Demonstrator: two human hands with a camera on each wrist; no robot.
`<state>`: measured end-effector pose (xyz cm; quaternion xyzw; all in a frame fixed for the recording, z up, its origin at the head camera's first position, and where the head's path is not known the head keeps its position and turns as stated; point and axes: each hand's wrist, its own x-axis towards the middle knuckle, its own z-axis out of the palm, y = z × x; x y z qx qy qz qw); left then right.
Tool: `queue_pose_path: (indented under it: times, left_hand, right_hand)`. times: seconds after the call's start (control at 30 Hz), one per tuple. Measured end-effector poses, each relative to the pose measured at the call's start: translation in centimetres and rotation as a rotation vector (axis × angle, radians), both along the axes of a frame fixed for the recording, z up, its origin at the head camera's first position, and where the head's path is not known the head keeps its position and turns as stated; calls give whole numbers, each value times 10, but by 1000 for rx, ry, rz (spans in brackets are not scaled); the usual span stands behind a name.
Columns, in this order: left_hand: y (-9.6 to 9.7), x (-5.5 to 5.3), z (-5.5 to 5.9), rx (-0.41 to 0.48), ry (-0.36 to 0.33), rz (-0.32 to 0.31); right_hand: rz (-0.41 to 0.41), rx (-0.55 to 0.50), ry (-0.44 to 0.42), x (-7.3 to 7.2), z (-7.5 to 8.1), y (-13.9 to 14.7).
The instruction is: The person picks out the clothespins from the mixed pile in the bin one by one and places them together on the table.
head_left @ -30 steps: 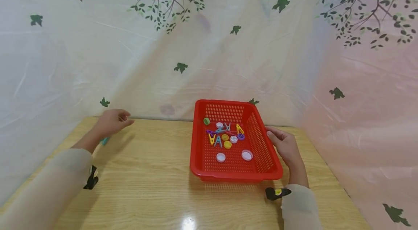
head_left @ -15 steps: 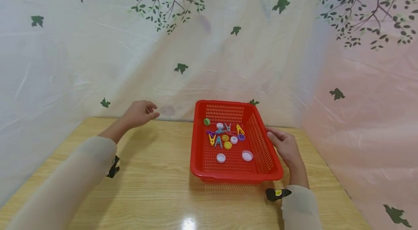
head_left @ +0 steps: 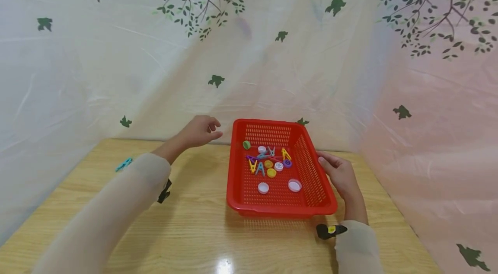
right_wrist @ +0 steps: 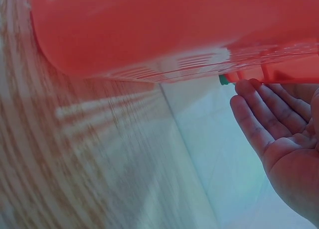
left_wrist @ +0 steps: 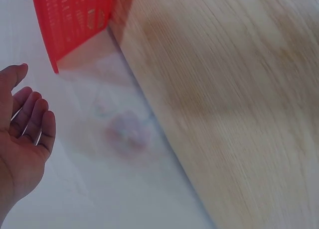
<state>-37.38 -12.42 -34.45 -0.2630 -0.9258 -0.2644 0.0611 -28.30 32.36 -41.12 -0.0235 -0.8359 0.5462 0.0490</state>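
Observation:
My left hand [head_left: 201, 131] hovers over the far edge of the table, just left of the red basket [head_left: 277, 210]. In the left wrist view its fingers [left_wrist: 36, 114] are loosely bent, with nothing in them. My right hand [head_left: 339, 171] grips the basket's right rim, its thumb up at the edge; in the right wrist view the fingers [right_wrist: 271, 112] reach along beneath the rim. Inside the basket lie several clothespins, such as a yellow clothespin [head_left: 253, 166], and several bottle caps, among them a white cap [head_left: 263, 188] and a green cap [head_left: 247, 144].
A teal clothespin [head_left: 123, 164] lies by itself on the left part of the wooden table [head_left: 186, 230]. Behind the table and at both sides hangs a pale curtain [head_left: 175, 75] printed with leaves and branches.
My left hand has moved right from near the teal clothespin to beside the basket, uncovering that clothespin. The right hand and the basket have stayed put.

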Motion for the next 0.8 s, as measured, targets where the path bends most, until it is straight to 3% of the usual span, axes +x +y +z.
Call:
queue_pose_path:
  times: [0.4,0.63,0.8]
  left_hand:
    - [58,5,7,-48,-57,-28]
    - [81,11,4,-136,-14,-135]
    - [94,16,-2,-163,-25,-191]
  right_hand:
    - [0,-5,-11,0,0,0]
    - [3,8,20,-1,-1,1]
    - [1,5,19,0,-3,1]
